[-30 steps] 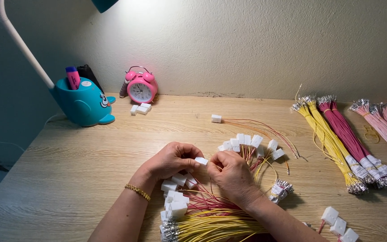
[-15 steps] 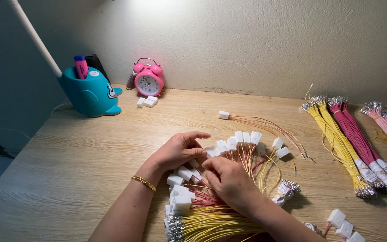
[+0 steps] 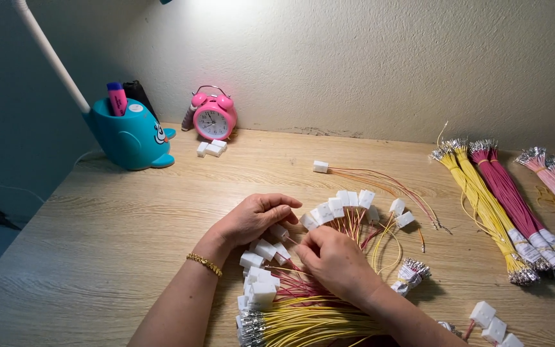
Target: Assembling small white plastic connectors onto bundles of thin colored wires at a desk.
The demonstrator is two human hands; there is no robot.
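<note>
Hands meet in the head view over a heap of yellow and red wires (image 3: 316,315) on the wooden worktop (image 3: 117,244): the left hand (image 3: 255,217) is curled shut, pinching a small white plug (image 3: 279,231), and the right hand (image 3: 334,260) is closed too, its fingertips (image 3: 304,239) pinching a thin wire right beside that plug. More white plugs (image 3: 348,200) fan out just behind the hands, wire bundles (image 3: 502,205) lie well off to the right of the heap, and a pink clock (image 3: 212,117) and a blue pen cup (image 3: 126,133) stand far behind it by the wall.
</note>
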